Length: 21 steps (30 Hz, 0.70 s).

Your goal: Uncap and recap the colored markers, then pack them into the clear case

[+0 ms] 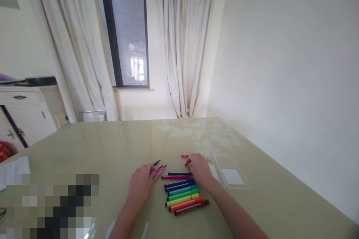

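Gripping slim pink pens (159, 174) (smooth, cylindrical), the left fingers (152, 168) curl inward while the right fingers (190, 160) pinch something red (186, 164).

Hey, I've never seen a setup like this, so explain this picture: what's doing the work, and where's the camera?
There's no machine here, just a person's two bare hands. The single picture comes from a camera worn on their head, looking forward and down, so their arms enter from the bottom.

On the table lies a row of colored markers, with a clear plastic tray to the right. The left hand is at a few pink and dark pens; whether it grips them isn't clear. The right hand seems to pinch a red item, mostly hidden by the fingers.
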### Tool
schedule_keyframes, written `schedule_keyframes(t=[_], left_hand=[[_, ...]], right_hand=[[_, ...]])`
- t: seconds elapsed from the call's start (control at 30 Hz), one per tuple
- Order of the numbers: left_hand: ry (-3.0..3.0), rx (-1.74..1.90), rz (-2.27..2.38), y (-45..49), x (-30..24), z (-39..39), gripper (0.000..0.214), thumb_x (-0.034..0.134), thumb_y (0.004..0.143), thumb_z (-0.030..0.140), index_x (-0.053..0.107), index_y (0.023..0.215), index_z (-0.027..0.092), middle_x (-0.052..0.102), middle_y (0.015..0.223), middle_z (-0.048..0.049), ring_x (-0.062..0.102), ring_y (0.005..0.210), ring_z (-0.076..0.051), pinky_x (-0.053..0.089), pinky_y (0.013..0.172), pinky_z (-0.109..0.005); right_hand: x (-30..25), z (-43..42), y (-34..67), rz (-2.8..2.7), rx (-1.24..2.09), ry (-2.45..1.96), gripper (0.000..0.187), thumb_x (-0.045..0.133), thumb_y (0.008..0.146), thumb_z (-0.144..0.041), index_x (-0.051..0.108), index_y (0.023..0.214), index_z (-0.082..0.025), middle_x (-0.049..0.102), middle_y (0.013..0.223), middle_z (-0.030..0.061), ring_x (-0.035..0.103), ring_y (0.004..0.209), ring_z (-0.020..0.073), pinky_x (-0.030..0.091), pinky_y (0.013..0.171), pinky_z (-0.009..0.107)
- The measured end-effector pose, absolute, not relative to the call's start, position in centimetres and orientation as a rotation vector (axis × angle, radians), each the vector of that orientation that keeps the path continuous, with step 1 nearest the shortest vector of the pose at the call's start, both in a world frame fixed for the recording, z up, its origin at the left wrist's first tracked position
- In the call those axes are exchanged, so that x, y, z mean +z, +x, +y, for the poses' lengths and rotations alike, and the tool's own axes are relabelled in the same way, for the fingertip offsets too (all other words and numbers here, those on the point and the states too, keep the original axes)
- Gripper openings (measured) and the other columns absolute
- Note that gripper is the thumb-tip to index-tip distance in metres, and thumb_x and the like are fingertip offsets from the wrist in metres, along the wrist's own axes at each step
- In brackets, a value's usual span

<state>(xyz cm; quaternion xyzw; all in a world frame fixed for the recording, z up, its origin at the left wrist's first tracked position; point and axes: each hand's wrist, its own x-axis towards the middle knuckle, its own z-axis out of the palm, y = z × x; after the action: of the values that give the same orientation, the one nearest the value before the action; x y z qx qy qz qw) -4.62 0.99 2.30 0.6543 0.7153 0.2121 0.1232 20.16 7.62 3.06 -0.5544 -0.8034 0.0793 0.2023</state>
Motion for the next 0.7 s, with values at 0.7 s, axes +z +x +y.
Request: schedule_keyframes(t=[0.7], left_hand=[[1.842,1.131,1.505,-0.4,2.4,0.0,0.025,0.044,0.099,0.04,0.064,0.104,0.024,0.073,0.099,-0.0057,0.067,0.092,-0.025,0.052,0.084,-0.037]], right_hand=[[4.4,4.9,21.0,-1.767,0.826,-0.891,0.018,0.058,0.097,-0.029,0.075,0.101,-0.023,0.073,0.106,0.0071,0.068,0.105,0.0212,0.054,0.095,0.035]])
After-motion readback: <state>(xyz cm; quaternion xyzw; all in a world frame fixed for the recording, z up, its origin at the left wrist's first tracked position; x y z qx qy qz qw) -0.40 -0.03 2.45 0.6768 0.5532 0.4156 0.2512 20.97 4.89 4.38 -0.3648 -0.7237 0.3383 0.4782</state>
